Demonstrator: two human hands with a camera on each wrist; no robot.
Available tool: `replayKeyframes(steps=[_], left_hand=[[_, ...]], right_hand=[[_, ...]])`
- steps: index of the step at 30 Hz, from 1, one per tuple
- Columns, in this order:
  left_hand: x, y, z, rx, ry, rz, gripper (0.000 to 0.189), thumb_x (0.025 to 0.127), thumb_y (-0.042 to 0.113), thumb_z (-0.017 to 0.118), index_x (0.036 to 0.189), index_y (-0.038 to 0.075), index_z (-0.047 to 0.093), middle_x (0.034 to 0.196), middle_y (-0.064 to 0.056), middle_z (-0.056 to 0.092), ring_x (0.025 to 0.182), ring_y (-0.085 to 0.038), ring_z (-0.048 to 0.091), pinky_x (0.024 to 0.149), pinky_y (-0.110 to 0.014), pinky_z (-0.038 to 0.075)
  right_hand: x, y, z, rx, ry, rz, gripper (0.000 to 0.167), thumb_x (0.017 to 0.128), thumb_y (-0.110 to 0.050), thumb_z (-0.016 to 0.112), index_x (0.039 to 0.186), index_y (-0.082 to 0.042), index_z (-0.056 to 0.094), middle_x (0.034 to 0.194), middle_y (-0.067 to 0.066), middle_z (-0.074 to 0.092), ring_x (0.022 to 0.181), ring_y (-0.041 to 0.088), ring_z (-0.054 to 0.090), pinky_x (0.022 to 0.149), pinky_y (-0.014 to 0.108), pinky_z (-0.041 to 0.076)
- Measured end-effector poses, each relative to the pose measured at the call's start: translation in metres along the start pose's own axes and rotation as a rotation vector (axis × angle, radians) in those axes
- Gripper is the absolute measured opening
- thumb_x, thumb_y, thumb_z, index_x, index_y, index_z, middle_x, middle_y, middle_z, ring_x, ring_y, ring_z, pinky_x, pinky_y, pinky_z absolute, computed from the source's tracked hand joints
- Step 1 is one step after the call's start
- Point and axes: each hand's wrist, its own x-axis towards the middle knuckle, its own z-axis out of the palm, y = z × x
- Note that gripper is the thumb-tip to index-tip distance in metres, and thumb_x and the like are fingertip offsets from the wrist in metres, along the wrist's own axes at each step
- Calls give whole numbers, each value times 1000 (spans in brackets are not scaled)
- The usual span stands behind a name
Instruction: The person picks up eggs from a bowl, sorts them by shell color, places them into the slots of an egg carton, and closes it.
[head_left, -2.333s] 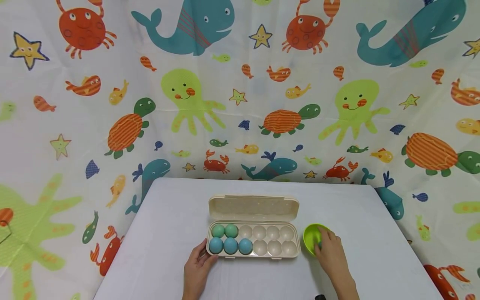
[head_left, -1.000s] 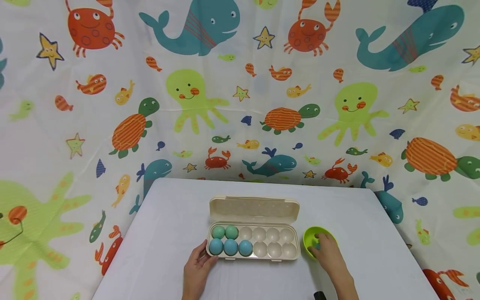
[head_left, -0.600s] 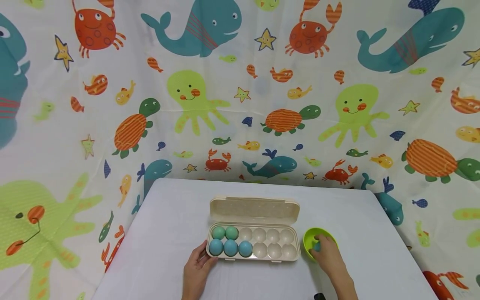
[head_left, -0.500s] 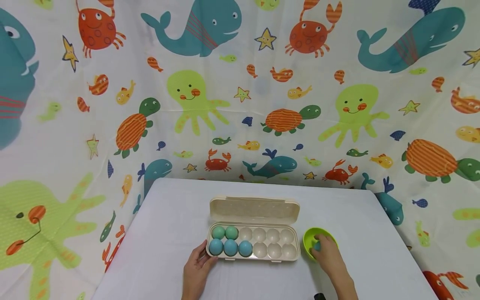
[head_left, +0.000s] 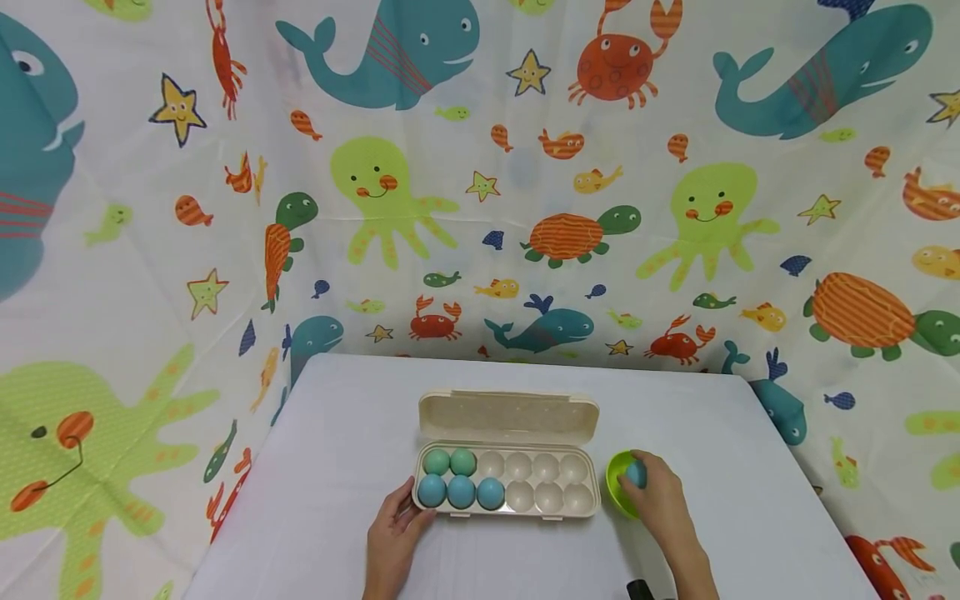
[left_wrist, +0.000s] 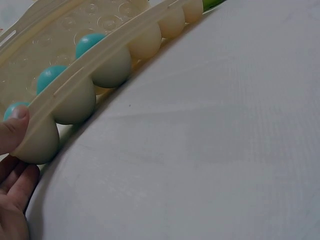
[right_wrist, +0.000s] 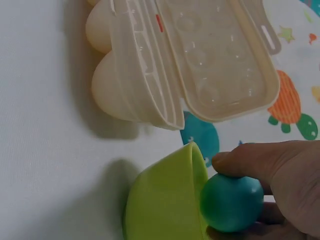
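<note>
A beige egg carton [head_left: 557,500] stands with its lid [head_left: 508,418] raised. In its left end sit two green balls [head_left: 462,461] behind three blue balls [head_left: 491,493]; the other cups hold nothing. My left hand [head_left: 396,533] grips the carton's left front corner, thumb [left_wrist: 18,125] over the rim and fingers beneath. To the right of the carton is a lime-green bowl [head_left: 617,483]. My right hand [head_left: 662,500] pinches another blue ball [right_wrist: 231,202] between thumb and fingers at the bowl's mouth. The bowl's inside is partly hidden by this hand.
A white cloth covers the table [head_left: 352,417]. Behind and beside it hangs a curtain [head_left: 495,250] printed with sea animals. A small black object [head_left: 639,590] shows near the right forearm at the front edge.
The right hand has gone from inside the bowl up to its rim, lifting the blue ball into plain sight. The left hand and carton stay put; the curtain's left side has shifted.
</note>
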Motion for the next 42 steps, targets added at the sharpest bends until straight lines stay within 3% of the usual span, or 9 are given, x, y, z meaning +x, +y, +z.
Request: replayKeyframes(steps=[7,13,20,28,34,42], left_hand=[[2,0,-1,20,-6,9,67,83,11,82,142,3,52,141,-20,57,123,-28,62,95,-14,56],[3,-2,-1,7,0,25,66,82,9,82,141,2,53,139,-22,58,117,-13,64,93,-13,56],[4,-1,0,1,-1,27,66,82,8,82,141,2,53,140,-22,58,116,-9,64,93,-13,56],[4,-3,3,-16,2,51,65,82,6,82,140,-1,53,138,-24,58,109,6,62,92,-11,55],[3,-4,3,-31,5,45,66,81,3,81,140,-1,53,138,-24,58,107,7,62,91,-10,56],[2,-4,2,-18,2,46,66,81,4,81,141,-1,52,138,-24,58,108,6,62,92,-10,55]], right_hand=[[2,-6,0,45,55,11,58,89,-12,71,137,11,48,135,34,55,125,51,53,104,63,50],[1,-19,5,90,90,-43,61,88,-12,75,138,10,48,133,31,59,121,48,58,101,62,52],[1,-38,19,137,53,-116,60,90,-17,75,139,7,49,135,28,58,122,45,58,101,59,53],[-3,-52,44,151,33,-152,56,88,-14,77,134,4,53,128,22,62,115,38,61,100,57,55],[-6,-59,59,193,58,-220,52,82,-10,82,128,-4,61,125,17,65,113,35,64,96,54,58],[-11,-69,78,213,10,-235,55,83,-17,82,133,-9,61,124,10,67,112,27,61,92,44,59]])
